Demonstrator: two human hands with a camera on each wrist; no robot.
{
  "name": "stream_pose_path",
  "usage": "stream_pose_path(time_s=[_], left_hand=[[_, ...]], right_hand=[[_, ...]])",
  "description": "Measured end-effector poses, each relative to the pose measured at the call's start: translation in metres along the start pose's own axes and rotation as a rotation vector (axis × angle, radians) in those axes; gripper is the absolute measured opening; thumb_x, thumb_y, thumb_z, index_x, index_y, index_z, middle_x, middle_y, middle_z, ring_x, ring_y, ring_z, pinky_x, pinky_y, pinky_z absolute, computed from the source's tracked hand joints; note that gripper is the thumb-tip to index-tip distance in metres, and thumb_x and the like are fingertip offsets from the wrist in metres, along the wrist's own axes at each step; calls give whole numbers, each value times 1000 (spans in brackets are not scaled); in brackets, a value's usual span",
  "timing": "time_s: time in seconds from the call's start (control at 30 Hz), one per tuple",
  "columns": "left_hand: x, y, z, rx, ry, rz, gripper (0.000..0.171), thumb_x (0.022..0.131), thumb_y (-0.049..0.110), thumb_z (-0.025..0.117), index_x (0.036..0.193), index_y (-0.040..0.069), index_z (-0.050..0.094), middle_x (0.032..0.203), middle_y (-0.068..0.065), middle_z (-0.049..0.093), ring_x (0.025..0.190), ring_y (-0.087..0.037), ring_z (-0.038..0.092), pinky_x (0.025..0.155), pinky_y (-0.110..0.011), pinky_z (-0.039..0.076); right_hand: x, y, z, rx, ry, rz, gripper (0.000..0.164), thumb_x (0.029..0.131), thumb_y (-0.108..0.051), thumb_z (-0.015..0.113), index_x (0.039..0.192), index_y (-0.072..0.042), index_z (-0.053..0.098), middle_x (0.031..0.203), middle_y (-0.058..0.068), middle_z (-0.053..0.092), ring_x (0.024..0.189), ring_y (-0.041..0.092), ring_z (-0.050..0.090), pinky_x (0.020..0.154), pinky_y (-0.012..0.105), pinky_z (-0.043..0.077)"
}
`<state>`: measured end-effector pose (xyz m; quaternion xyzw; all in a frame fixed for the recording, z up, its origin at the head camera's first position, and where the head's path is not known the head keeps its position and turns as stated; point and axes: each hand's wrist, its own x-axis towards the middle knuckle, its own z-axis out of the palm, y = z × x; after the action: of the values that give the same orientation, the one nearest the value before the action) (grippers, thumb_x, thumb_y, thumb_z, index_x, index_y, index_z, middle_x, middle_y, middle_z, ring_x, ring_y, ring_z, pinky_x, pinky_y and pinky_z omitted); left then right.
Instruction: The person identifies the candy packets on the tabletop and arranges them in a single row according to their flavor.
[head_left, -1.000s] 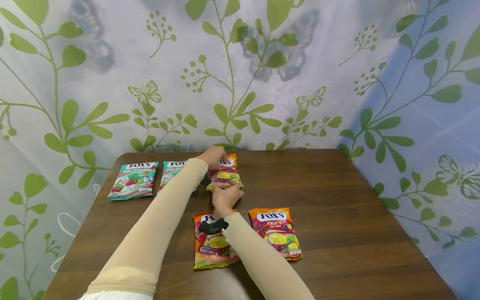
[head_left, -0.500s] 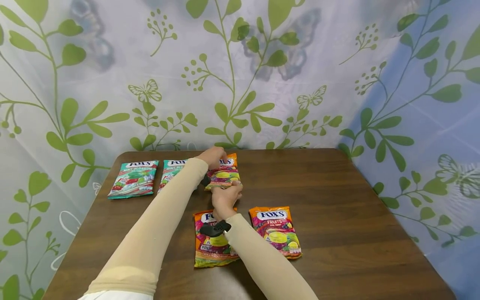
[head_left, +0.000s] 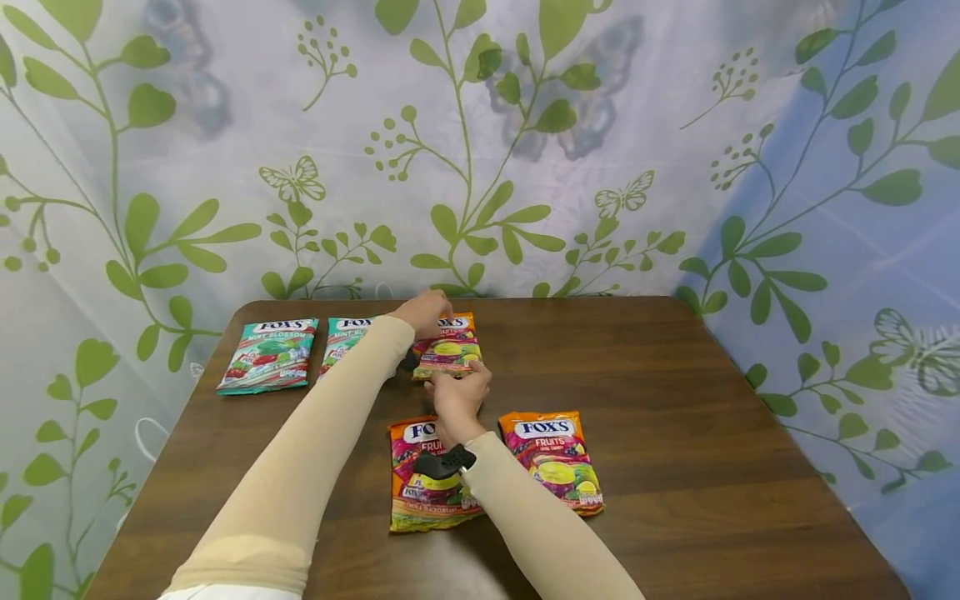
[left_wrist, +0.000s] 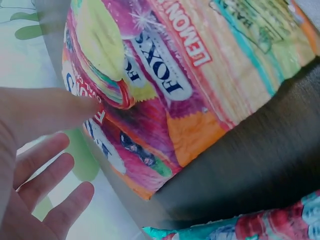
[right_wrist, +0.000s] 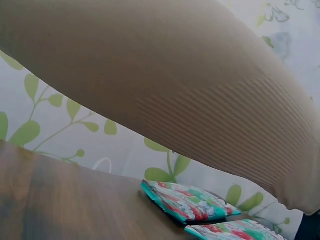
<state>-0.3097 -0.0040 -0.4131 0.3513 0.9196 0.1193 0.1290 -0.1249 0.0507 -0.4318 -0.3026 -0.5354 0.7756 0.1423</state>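
Note:
An orange and purple Fox's Fruits candy bag point(head_left: 447, 350) lies at the back of the wooden table. My left hand point(head_left: 426, 312) is at its top left; in the left wrist view the thumb point(left_wrist: 60, 107) lies over the bag's printed front, and the other fingers are spread apart beyond its edge. By the bag's bottom edge is my right hand point(head_left: 459, 397), fingers loosely bent; contact with the bag is hard to tell. Only the left sleeve point(right_wrist: 165, 90) fills most of the right wrist view, so the right hand is hidden there.
Two teal Mint Blossom bags, one at the far left point(head_left: 270, 357) and one partly behind the left sleeve point(head_left: 343, 340), lie in the back row. Two more Fruits bags, a left one point(head_left: 427, 500) partly under the right arm and a right one point(head_left: 551, 458), lie nearer the front.
My right hand has drawn slightly right and toward the front from the bag's lower edge. The bag's top edge sits a little lower. My left hand stays nearly in place.

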Motion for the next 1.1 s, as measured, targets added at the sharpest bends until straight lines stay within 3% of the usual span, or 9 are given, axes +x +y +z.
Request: stream_pose_path(time_s=[0.17, 0.27, 0.43, 0.57, 0.87, 1.0, 1.1], left_hand=[[-7, 1, -7, -22, 15, 20, 37, 104, 16, 77, 138, 2, 72, 144, -20, 58, 131, -37, 57, 112, -50, 48], [-13, 2, -12, -41, 17, 24, 44, 106, 23, 76, 144, 2, 68, 149, -22, 57, 139, -40, 54, 116, -52, 45], [-21, 2, -16, -102, 28, 30, 51, 107, 26, 74, 151, 2, 61, 156, -22, 54, 150, -42, 46, 120, -54, 41], [-29, 3, -18, -172, 31, 53, 54, 108, 26, 73, 153, 0, 58, 153, -25, 53, 143, -42, 51, 116, -53, 45], [-69, 25, -22, -307, 73, 3, 54, 110, 32, 69, 153, 2, 57, 143, -24, 63, 131, -39, 61, 108, -53, 52], [-86, 36, -21, -390, 58, -8, 54, 110, 35, 68, 153, 4, 58, 137, -20, 67, 116, -33, 67, 100, -50, 56], [-101, 40, -20, -433, 33, -9, 56, 109, 37, 69, 154, 7, 56, 136, -18, 67, 115, -32, 67, 99, -50, 56]], right_hand=[[1, -5, -7, 28, -76, -31, 74, 96, 13, 71, 159, 6, 32, 144, 31, 43, 103, 36, 68, 90, 42, 64], [1, -9, -13, 11, -100, -76, 73, 97, 11, 72, 160, 5, 35, 144, 31, 45, 101, 34, 70, 91, 42, 64], [6, -12, -28, -45, -156, -172, 70, 98, 8, 73, 159, 3, 39, 146, 31, 47, 105, 30, 69, 88, 38, 64], [9, -16, -41, -137, -212, -252, 68, 99, 7, 75, 158, 2, 42, 145, 33, 49, 113, 36, 67, 87, 39, 65], [13, -31, -72, -301, -394, -352, 65, 101, -3, 79, 159, -5, 48, 144, 32, 53, 114, 43, 69, 88, 43, 65], [15, -38, -85, -408, -474, -389, 66, 99, -8, 83, 158, -12, 53, 146, 26, 58, 117, 41, 69, 89, 41, 64], [15, -42, -94, -514, -517, -414, 66, 98, -12, 85, 157, -17, 56, 146, 21, 62, 117, 36, 70, 88, 40, 64]])
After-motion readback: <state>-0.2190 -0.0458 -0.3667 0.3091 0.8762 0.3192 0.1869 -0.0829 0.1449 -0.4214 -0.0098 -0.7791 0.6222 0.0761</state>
